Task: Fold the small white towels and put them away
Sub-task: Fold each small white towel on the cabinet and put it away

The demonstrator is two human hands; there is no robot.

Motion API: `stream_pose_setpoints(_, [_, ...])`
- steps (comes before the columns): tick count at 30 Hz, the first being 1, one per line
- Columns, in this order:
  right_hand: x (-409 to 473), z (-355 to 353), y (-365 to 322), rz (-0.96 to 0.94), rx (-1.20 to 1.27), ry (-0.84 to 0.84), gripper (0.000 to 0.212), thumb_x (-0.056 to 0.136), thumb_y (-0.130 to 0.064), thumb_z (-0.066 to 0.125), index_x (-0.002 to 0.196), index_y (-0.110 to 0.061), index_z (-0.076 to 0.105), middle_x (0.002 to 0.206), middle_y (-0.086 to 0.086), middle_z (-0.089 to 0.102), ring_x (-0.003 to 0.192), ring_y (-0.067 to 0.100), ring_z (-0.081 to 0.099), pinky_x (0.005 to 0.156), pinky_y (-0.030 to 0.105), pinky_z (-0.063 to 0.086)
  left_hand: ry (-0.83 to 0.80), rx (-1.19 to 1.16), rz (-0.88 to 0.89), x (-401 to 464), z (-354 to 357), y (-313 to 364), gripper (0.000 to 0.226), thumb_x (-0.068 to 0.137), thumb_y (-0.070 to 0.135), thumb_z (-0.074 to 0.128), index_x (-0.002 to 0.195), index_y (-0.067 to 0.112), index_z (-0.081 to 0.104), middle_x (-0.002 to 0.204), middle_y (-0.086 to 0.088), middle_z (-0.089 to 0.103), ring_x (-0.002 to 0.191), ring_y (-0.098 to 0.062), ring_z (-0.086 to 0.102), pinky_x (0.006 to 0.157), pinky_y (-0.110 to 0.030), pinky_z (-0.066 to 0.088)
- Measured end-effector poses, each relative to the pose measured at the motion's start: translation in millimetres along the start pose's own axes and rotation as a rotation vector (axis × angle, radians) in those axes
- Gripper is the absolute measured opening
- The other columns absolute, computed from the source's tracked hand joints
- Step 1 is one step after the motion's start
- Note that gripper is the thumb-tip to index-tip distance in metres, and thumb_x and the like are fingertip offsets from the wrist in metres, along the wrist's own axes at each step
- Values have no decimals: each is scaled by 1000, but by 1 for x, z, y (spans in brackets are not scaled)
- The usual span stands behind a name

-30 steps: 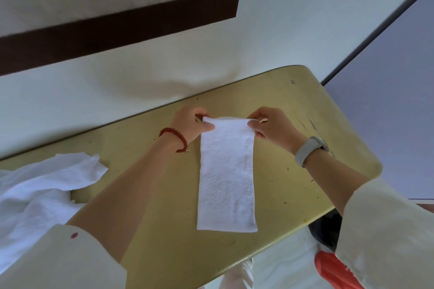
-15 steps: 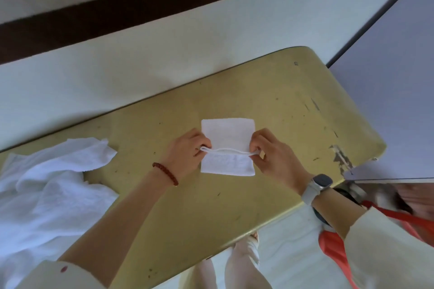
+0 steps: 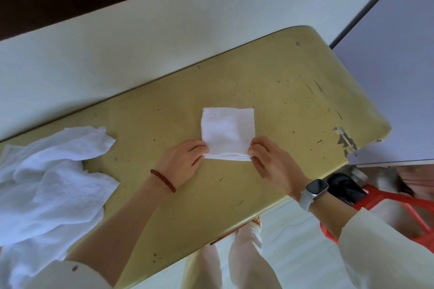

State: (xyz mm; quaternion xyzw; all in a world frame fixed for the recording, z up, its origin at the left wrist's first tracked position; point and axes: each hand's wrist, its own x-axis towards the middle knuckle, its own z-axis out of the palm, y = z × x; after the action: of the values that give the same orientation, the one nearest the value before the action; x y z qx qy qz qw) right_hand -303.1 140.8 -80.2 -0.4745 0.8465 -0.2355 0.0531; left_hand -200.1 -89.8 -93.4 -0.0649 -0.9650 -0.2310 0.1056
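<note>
Here the left hand [image 3: 182,163] and right hand [image 3: 272,164] each pinch a near corner of the folded towel [image 3: 228,131] on the table [image 3: 281,105], well apart from the towel pile [image 3: 47,176] at its left end.

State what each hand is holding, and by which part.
Left hand and right hand each pinch a near corner of the folded towel.

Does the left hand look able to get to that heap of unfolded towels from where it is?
Probably yes. The left hand pinches the folded towel at its near corner, and bare table lies between it and the heap of towels on that same side. It would have to let go first.
</note>
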Motion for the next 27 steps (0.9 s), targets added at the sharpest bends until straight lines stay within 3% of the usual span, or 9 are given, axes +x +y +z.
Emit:
stream_pose_setpoints(3, [-1,3,-1,7,-5,44,14,87,-9,40,80,-5,50,89,11,55,64,23,48,40,30,41,71,11,9,0,1,2,25,82,14,47,82,8,72,92,-4,72,75,-16,69,54,-25,56])
stream_pose_setpoints(6, [1,2,-4,16,17,114,14,85,-6,41,77,-4,52,90,13,55,74,24,51,49,31,44,173,9,-28,8,2,2,21,82,10,49,82,7,70,95,-6,71,63,-18,68,50,-23,54])
stream_pose_setpoints(11, [9,-2,-4,43,102,217,15,82,-2,43,92,-7,52,92,11,56,83,19,48,65,23,42,260,-8,-35,24,-2,1,10,80,6,50,83,14,54,95,-5,71,47,-18,59,38,-22,46])
stream_pose_setpoints(18, [-1,5,-4,-13,-39,144,23,81,-4,42,86,0,65,85,13,59,71,26,56,43,27,44,149,78,63,6,5,0,14,82,4,46,85,17,42,83,0,71,44,-15,55,30,-22,39])
stream_pose_setpoints(23, [-4,10,-1,-25,-56,144,21,82,-6,43,87,-1,63,89,10,53,72,27,56,48,26,44,80,82,80,0,6,-3,7,83,10,47,80,14,52,91,-2,72,68,-18,68,36,-25,48])
stream_pose_setpoints(27, [-9,15,4,-62,-85,163,17,83,-4,46,87,-3,62,89,8,50,76,24,47,56,31,47,63,111,68,-2,3,1,23,84,14,47,69,9,64,93,0,72,84,-15,68,45,-22,51])
